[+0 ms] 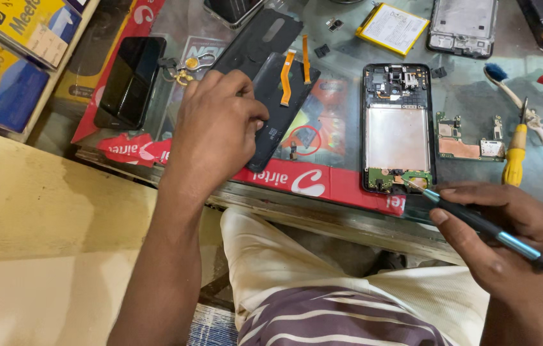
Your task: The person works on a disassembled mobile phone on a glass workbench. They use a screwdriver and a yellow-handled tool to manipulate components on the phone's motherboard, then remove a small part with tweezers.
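My left hand (217, 128) lies curled on a black phone panel (281, 112) on the glass counter, fingers gripping its left edge. Two orange flex cables (286, 77) rest on that panel. My right hand (509, 247) grips a thin screwdriver (476, 224) with a black and teal handle. Its tip touches the small green board at the bottom of an opened phone frame (398, 138), which lies flat with its bare metal plate showing.
A loose circuit board (467, 144), a yellow-handled screwdriver (515, 163) and a blue brush (497, 75) lie right of the frame. A yellow battery (392, 27) and another frame (464, 25) sit at the back. A black phone (130, 80) and yellow-blue boxes (8, 57) are left.
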